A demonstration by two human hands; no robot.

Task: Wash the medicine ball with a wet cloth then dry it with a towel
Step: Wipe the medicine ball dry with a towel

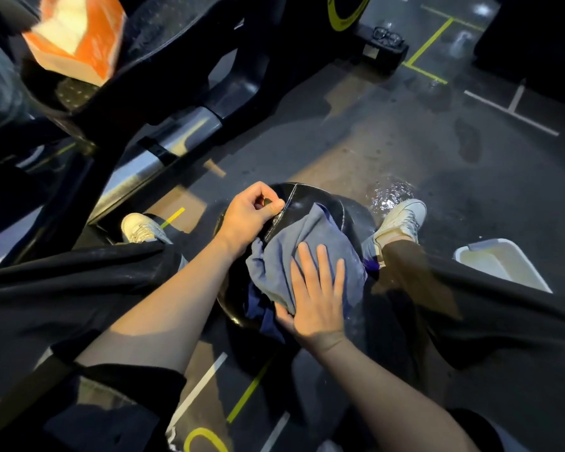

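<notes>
A black medicine ball [310, 199] sits on the floor between my two feet, glossy and wet on top. A grey-blue cloth [304, 252] is draped over its near side. My right hand [318, 295] lies flat on the cloth with straight fingers, pressing it against the ball. My left hand [250, 213] is at the ball's upper left, fingers curled and pinching a small dark grip on the ball's surface. The lower half of the ball is hidden by the cloth and my hands.
A white basin [499, 265] stands on the floor at the right. A puddle [390, 195] glistens beside my right shoe [402, 220]. A black exercise machine [163, 102] with a silver bar fills the upper left, an orange-white towel [75, 37] on it. Glasses [387, 35] rest far back.
</notes>
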